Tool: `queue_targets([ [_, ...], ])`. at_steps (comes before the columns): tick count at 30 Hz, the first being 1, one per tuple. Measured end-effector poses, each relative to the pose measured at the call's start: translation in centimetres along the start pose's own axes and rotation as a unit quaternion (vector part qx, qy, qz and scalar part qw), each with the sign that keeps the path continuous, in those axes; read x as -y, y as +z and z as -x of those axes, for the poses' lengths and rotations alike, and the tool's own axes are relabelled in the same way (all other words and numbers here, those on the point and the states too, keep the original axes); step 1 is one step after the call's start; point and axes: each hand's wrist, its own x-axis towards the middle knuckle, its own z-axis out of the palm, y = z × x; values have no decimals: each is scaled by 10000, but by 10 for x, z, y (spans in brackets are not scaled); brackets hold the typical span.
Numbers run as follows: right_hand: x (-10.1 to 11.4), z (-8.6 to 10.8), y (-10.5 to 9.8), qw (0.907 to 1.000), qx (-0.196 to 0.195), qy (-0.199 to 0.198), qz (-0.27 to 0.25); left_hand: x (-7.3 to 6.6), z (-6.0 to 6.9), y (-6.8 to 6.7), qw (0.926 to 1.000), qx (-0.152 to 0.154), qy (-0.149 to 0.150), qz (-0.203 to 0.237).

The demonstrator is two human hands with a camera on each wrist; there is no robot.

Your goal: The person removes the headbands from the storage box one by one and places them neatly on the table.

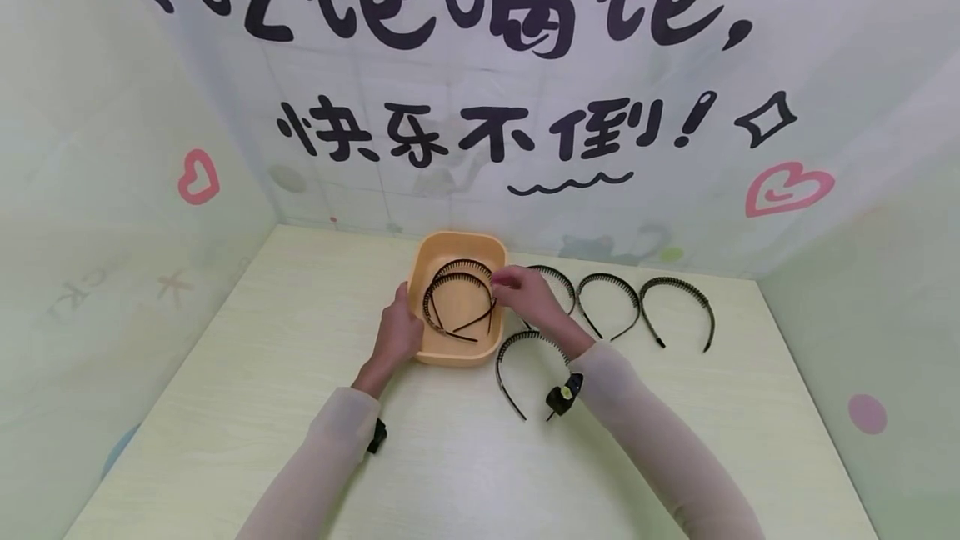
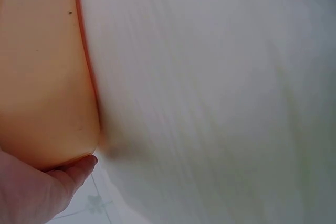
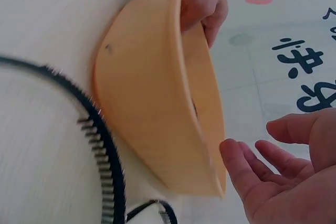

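An orange plastic box (image 1: 453,359) stands on the table with two black toothed headbands, a front one (image 1: 459,276) and a back one (image 1: 465,262), lying inside. My left hand (image 1: 397,327) grips the box's left wall; the left wrist view shows its fingers (image 2: 79,170) against the box's outside. Over the right rim is my right hand (image 1: 528,294), near the headbands' right side. In the right wrist view its thumb (image 3: 291,128) stands apart from the fingers, with nothing between them. Another headband (image 1: 525,333) lies below the right forearm, partly hidden by it.
To the right of the box, more black headbands lie in a row: one partly behind the right hand, a middle one (image 1: 609,276) and a far right one (image 1: 678,280). A wall with black lettering (image 1: 495,136) rises behind the table (image 1: 300,340), with side walls left and right.
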Motion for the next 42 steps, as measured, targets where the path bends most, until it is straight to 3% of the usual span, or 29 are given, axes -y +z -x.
queue_targets([
  [6, 13, -8, 17, 9986, 354, 364, 136, 0, 0, 1, 10000, 7, 10, 16],
  [13, 19, -14, 32, 9939, 698, 853, -102, -2, 0, 0, 10000, -20, 47, -20],
  [24, 14, -21, 47, 9898, 957, 1055, -14, -1, -1, 2, 10000, 36, 11, -48],
  [29, 12, -24, 49, 9930, 745, 910, -57, -1, -1, 1, 10000, -55, 51, -28],
  [35, 16, -27, 58, 9935, 174, 1122, -6, -1, -1, 0, 10000, -3, -18, 11],
  [42, 11, -33, 64, 9931, 106, 1153, -179, -3, -1, 0, 10000, 9, -64, 9],
])
